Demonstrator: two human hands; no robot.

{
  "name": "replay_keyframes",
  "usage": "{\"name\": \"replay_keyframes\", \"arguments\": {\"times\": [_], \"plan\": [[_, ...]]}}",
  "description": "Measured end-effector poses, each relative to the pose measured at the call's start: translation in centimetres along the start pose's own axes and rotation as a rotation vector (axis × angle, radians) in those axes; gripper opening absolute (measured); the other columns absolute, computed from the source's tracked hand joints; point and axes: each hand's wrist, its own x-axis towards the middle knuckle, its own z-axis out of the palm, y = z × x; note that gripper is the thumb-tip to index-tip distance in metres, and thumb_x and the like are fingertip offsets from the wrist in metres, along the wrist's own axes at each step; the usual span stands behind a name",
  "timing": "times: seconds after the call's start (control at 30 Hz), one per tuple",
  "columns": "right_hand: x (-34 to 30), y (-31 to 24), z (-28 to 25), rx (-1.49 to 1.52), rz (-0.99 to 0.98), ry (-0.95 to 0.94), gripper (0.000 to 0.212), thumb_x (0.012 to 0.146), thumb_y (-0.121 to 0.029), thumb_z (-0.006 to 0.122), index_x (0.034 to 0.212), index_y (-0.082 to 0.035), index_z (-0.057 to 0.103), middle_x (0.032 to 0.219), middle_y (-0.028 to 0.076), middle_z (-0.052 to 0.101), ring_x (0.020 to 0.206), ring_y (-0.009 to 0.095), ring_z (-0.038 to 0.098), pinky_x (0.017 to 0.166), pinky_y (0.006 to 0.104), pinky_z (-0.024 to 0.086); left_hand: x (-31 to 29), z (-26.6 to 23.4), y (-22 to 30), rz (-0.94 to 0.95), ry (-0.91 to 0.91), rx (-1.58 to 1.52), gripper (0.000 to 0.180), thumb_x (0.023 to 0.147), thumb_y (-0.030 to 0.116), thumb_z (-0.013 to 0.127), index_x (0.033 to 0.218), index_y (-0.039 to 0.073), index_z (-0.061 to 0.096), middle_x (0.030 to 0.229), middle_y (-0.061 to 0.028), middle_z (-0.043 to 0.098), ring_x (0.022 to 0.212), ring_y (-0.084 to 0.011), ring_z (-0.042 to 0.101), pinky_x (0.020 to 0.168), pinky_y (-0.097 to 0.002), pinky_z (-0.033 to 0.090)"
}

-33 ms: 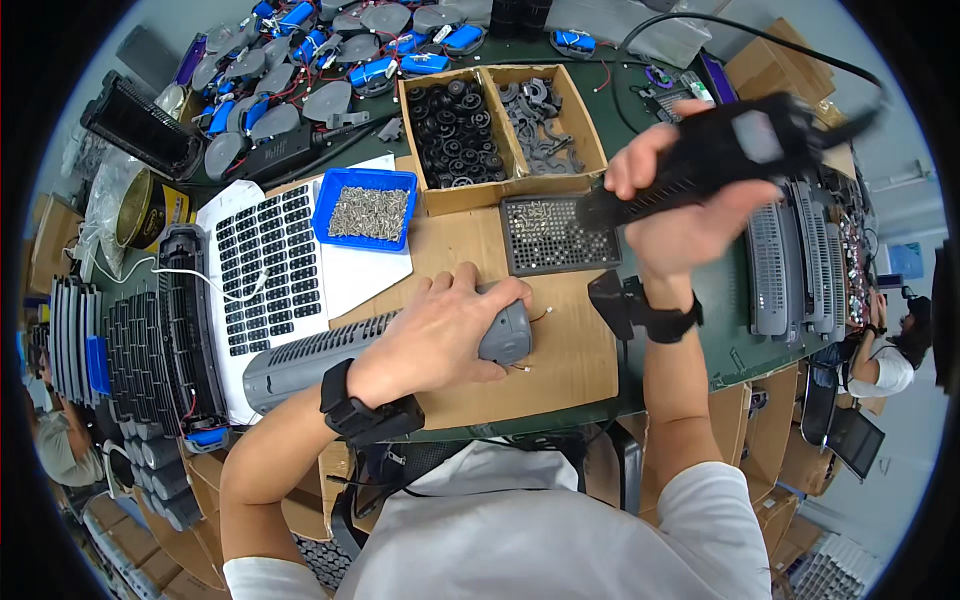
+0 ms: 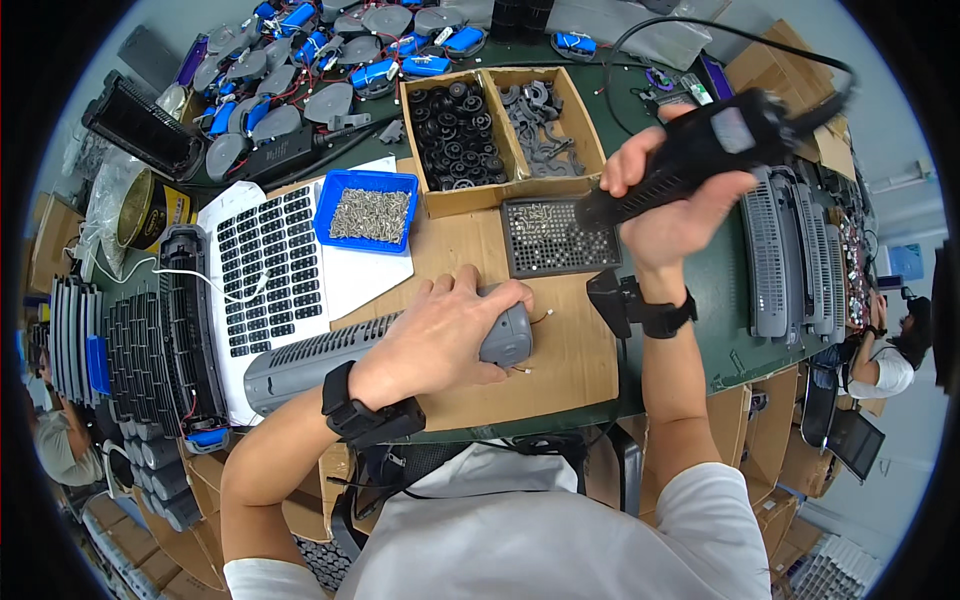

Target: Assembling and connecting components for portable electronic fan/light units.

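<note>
My left hand (image 2: 445, 332) is wrapped round the right end of a grey slotted cylindrical housing (image 2: 305, 362), which lies aslant on a cardboard sheet (image 2: 570, 365). Short wires with small connectors stick out by that end. Raised on the right, my right hand (image 2: 672, 225) grips a black corded electric screwdriver (image 2: 690, 150). Its narrow end points left and down, over a black perforated tray (image 2: 565, 262) holding small screws; I cannot tell whether it touches them. A blue bin (image 2: 321, 218) full of screws stands beyond my left hand.
Behind the tray, a divided cardboard box (image 2: 432, 203) holds black round parts and grey curved parts. A sheet of black pads (image 2: 268, 275) lies left. Grey slotted housings (image 2: 768, 260) stand right. Blue battery packs (image 2: 425, 64) with wires cover the back left. Another person (image 2: 885, 360) sits far right.
My right hand and the screwdriver have shifted slightly left, and the cord has moved with them. My left hand and the grey housing stay in place.
</note>
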Motion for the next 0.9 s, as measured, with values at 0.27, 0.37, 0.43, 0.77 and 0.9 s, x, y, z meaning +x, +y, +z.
{"name": "replay_keyframes", "arguments": {"times": [0.27,0.37,0.43,0.77,0.9], "plan": [[-0.1,3.4,-1.2,-0.053,0.007,0.063,0.086,0.085,-0.083,0.027,0.118,-0.006,0.045,0.066,0.006,0.048,0.054,0.016,0.047,0.054,0.0302,0.042,0.0,0.1,-0.1,-0.002,-0.017,-0.02,0.066,0.066,0.023,0.084,0.122,0.022,0.049,0.111,-0.0176,0.052,0.101,-0.041,0.053,0.091,-0.0443,0.042],[0.0,3.4,-1.2,-0.054,0.03,0.06,0.085,0.085,-0.083,0.027,0.117,-0.006,0.045,0.067,0.005,0.048,0.055,0.016,0.047,0.054,0.03,0.041,0.0,-0.2,0.2,-0.024,-0.026,-0.014,0.066,0.066,0.023,0.084,0.122,0.022,0.05,0.111,-0.0163,0.052,0.1,-0.0397,0.053,0.091,-0.0438,0.042],[0.1,3.4,-1.3,-0.071,0.036,0.042,0.085,0.085,-0.083,0.027,0.117,-0.006,0.045,0.066,0.005,0.047,0.056,0.016,0.047,0.055,0.03,0.041,0.1,-0.3,0.3,-0.028,-0.027,-0.008,0.067,0.065,0.023,0.084,0.122,0.022,0.05,0.111,-0.016,0.052,0.101,-0.0393,0.053,0.091,-0.0436,0.042],[-0.1,3.3,-0.9,-0.064,0.053,0.012,0.091,0.082,-0.086,0.027,0.118,-0.005,0.046,0.065,0.004,0.047,0.054,0.015,0.046,0.053,0.0299,0.04,0.0,-0.1,0.1,-0.021,-0.013,-0.004,0.068,0.064,0.022,0.084,0.122,0.022,0.05,0.112,-0.0168,0.052,0.102,-0.041,0.053,0.092,-0.0445,0.042],[0.8,0.4,-0.6,0.009,0.002,-0.024,0.098,0.079,-0.088,0.031,0.127,-0.003,0.042,0.066,0.004,0.048,0.053,0.016,0.046,0.054,0.0315,0.042,-0.2,-0.1,-0.1,-0.018,-0.006,-0.008,0.068,0.064,0.023,0.084,0.123,0.022,0.05,0.111,-0.0176,0.053,0.102,-0.0427,0.053,0.092,-0.0451,0.042]]}}
